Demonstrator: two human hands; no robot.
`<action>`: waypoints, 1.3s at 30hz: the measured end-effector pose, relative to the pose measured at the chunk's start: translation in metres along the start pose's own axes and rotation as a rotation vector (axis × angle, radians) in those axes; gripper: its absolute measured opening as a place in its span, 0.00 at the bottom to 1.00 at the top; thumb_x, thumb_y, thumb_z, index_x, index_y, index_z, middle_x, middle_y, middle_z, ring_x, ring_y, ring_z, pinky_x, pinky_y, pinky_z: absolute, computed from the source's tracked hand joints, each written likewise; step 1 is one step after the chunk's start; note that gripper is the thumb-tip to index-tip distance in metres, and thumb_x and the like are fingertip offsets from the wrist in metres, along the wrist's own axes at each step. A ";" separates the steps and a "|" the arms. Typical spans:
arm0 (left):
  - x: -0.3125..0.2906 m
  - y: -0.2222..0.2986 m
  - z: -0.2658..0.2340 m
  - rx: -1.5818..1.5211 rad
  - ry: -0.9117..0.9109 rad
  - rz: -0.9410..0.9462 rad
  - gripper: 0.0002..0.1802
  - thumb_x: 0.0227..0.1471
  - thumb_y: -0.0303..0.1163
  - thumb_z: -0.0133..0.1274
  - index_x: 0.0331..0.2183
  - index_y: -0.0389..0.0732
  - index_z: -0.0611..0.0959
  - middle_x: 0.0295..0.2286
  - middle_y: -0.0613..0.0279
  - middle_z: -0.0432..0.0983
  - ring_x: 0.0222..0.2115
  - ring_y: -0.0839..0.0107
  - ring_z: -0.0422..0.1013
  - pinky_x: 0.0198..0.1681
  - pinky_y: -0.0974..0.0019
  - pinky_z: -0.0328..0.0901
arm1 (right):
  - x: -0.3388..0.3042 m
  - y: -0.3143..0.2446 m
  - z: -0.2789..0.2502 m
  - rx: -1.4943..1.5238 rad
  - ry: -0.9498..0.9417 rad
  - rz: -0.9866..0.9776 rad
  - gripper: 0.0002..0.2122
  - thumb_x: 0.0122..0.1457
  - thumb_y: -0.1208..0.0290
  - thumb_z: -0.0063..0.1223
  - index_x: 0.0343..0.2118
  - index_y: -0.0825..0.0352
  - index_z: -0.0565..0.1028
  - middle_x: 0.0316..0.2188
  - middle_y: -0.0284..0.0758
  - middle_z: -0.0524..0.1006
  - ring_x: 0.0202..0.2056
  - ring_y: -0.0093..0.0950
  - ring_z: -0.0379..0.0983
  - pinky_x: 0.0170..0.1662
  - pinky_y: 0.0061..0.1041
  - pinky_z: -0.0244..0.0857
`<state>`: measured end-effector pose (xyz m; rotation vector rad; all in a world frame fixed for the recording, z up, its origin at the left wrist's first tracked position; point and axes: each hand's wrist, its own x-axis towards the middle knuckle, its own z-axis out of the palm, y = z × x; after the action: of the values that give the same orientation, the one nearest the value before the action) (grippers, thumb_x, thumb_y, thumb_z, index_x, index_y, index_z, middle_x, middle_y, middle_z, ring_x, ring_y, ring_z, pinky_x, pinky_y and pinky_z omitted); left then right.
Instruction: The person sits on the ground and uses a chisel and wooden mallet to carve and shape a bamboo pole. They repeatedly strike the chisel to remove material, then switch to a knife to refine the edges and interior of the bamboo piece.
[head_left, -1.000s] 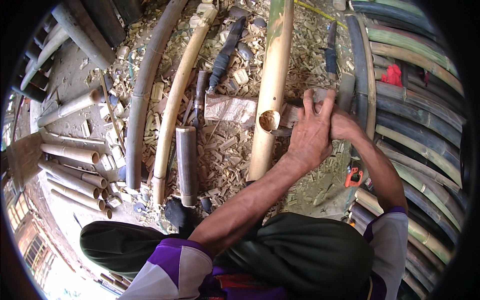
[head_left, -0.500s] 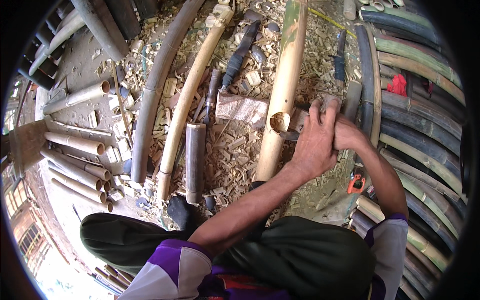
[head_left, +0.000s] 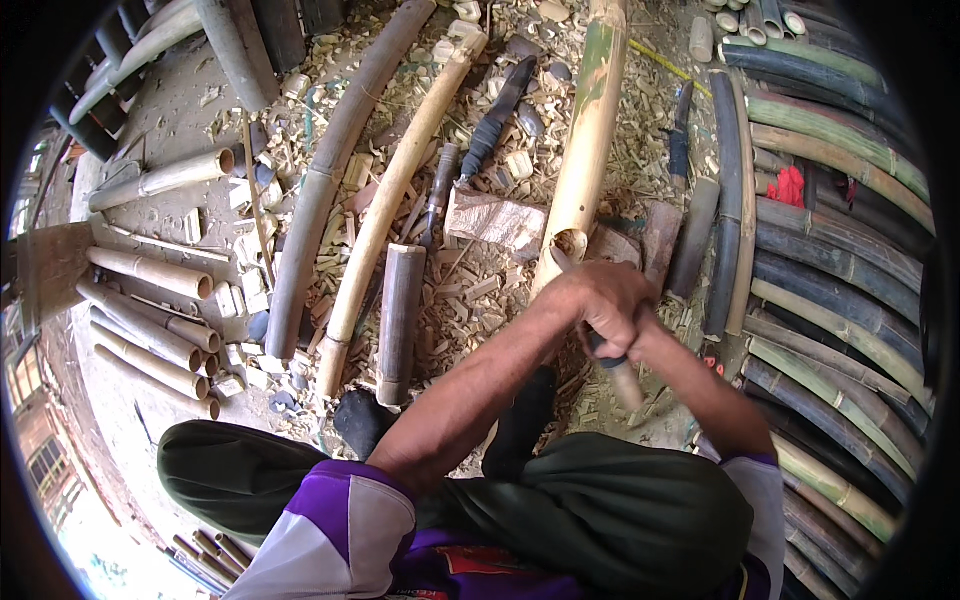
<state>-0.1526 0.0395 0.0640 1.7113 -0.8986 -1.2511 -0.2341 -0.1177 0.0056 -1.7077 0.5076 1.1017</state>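
Note:
A pale bamboo pole (head_left: 592, 150) slopes up and away in front of me, with a notch cut through its wall near the lower part. At that notch rests the narrow metal blade of a wooden-handled carving tool (head_left: 627, 388). My left hand (head_left: 600, 290) is closed over the upper part of the tool, beside the notch. My right hand (head_left: 640, 340) is closed against it just below, its fingers partly hidden. The pale handle, with a dark band, sticks out beneath both hands. Under the pole lies a split wooden block (head_left: 495, 220).
Wood chips (head_left: 470, 320) cover the ground. A dark-wrapped knife (head_left: 490, 130), a chisel-like tool (head_left: 440, 190) and a short bamboo piece (head_left: 402, 325) lie to the left. Another wrapped knife (head_left: 679, 140) is at the right. Bamboo poles (head_left: 840, 235) are stacked along the right side.
Both hands have moved nearer to me and to the left, turning the tool from sideways to pointing away. Its handle now shows below the hands.

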 end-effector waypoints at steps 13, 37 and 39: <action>-0.105 -0.134 -0.066 0.382 0.820 -0.815 0.19 0.49 0.28 0.52 0.42 0.29 0.81 0.37 0.40 0.81 0.39 0.49 0.80 0.42 0.50 0.74 | -0.021 0.090 0.092 -0.289 0.963 -0.409 0.19 0.63 0.61 0.55 0.47 0.71 0.69 0.28 0.47 0.76 0.30 0.47 0.76 0.36 0.43 0.68; -0.119 -0.060 -0.104 -0.760 1.240 0.143 0.14 0.59 0.24 0.50 0.47 0.32 0.75 0.33 0.57 0.76 0.34 0.66 0.79 0.36 0.58 0.80 | 0.005 0.068 -0.036 -0.566 1.077 -0.175 0.42 0.51 0.64 0.69 0.64 0.67 0.54 0.48 0.52 0.70 0.46 0.50 0.73 0.43 0.47 0.71; -0.102 -0.035 -0.099 -0.861 1.115 0.233 0.15 0.59 0.24 0.47 0.48 0.30 0.75 0.34 0.56 0.77 0.37 0.63 0.78 0.41 0.53 0.79 | 0.013 0.078 -0.045 -0.497 1.049 -0.165 0.43 0.51 0.68 0.68 0.65 0.65 0.50 0.48 0.51 0.72 0.43 0.48 0.76 0.42 0.46 0.72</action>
<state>-0.0805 0.1641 0.0882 1.2128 0.1328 -0.2673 -0.2668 -0.1879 -0.0423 -2.6732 0.7347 0.1132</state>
